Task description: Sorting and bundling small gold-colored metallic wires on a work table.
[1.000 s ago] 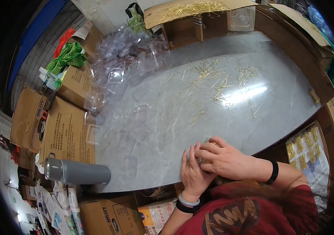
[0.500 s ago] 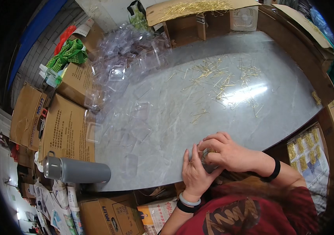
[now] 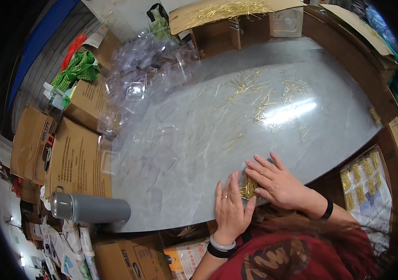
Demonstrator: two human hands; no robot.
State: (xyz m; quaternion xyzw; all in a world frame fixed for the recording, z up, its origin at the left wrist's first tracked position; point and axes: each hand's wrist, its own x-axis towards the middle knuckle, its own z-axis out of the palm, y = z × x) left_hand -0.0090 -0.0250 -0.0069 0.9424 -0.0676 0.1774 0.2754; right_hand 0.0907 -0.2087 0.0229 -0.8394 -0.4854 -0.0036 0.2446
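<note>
A small bundle of gold wire hooks (image 3: 248, 187) lies at the near edge of the grey table, between my two hands. My left hand (image 3: 230, 210) rests flat along its left side, fingers stretched out and thumb by its near end. On the other side, my right hand (image 3: 280, 186) is open, with its fingers spread over the tabletop and its thumb near the hooks. Both hands seem to touch the bundle's sides without gripping it. Farther back, loose gold hooks (image 3: 266, 105) are scattered over the table (image 3: 194, 154).
Clear plastic boxes (image 3: 136, 91) are heaped at the back left, with several clear lids nearby. A grey bottle (image 3: 98, 208) lies at the left edge beside cardboard boxes (image 3: 80, 158). More hooks cover a cardboard shelf (image 3: 227, 10). Bundled hooks (image 3: 361, 179) sit on the right.
My right hand has uncurled from over the bundle and spread out to its right. The left hand has flattened slightly lower, and the hooks between them now show.
</note>
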